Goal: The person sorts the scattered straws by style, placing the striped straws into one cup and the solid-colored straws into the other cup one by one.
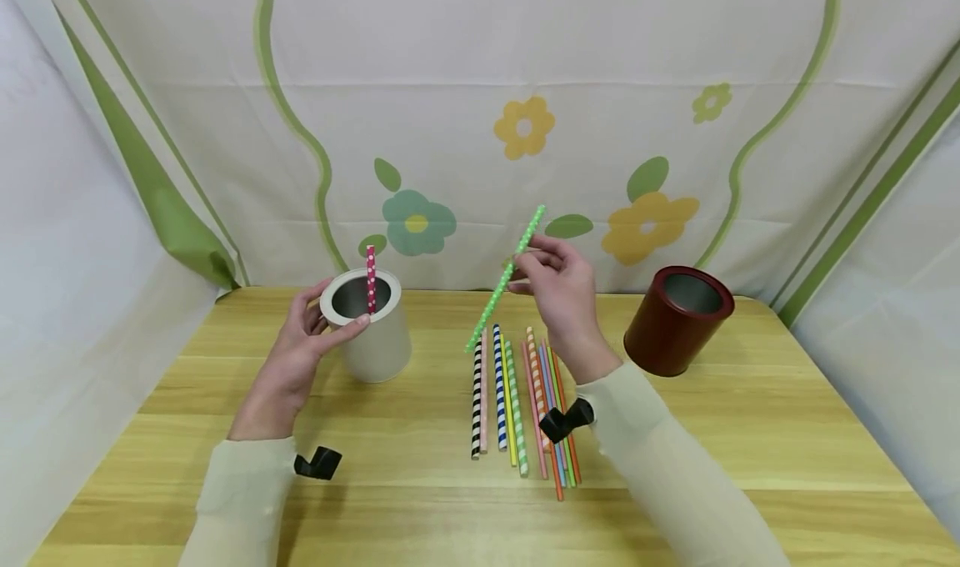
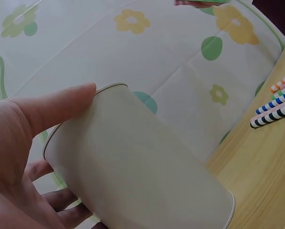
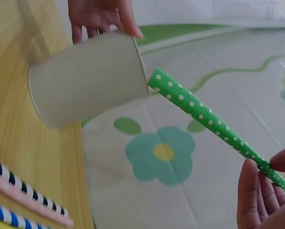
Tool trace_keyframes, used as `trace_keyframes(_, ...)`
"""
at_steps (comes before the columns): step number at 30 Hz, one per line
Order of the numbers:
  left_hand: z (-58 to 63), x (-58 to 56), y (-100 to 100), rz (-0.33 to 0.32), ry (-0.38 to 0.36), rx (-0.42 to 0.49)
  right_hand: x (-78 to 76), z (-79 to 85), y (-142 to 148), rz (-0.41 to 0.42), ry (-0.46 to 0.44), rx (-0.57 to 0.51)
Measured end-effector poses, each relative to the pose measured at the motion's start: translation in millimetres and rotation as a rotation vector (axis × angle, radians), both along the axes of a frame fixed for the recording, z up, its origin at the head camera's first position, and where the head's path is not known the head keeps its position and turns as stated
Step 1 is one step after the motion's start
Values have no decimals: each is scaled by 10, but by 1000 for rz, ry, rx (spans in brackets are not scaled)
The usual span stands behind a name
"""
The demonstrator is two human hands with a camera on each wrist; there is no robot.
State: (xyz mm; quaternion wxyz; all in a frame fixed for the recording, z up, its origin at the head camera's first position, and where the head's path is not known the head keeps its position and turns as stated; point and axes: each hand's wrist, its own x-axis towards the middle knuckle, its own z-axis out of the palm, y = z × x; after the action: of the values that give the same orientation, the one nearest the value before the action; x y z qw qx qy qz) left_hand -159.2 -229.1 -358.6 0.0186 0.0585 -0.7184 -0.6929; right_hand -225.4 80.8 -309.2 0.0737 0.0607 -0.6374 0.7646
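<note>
My left hand grips a white can near its rim, the thumb on the near side and the fingers around the left. Inside that can stands a dark pink paper straw with white dots, its upper part above the rim. Between the thumb and fingers of my right hand, a green straw with white dots is pinched and held tilted, raised above the row of straws. In the right wrist view the green straw is held toward one end, and its far end overlaps the white can's rim.
Several paper straws lie side by side on the wooden table, among them a black striped straw, a blue striped straw and a green striped straw. A dark red can stands at the right. A flowered curtain hangs behind.
</note>
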Motion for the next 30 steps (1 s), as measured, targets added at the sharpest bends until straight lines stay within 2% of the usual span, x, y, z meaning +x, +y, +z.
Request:
trace_keyframes(8,1,10,-2,-1,11,-5,-10,221,-396,30,80,-47)
trace_keyframes(14,-26,18,6,-6,12,-2,-28,290,-594,36,105,-36)
trace_keyframes(25,33,40,18,-9,4,-12,-37,198,-807,88,54,36)
trace_keyframes(30,15,43,6,-9,-1,-14,-34,140,-884,133,30,50)
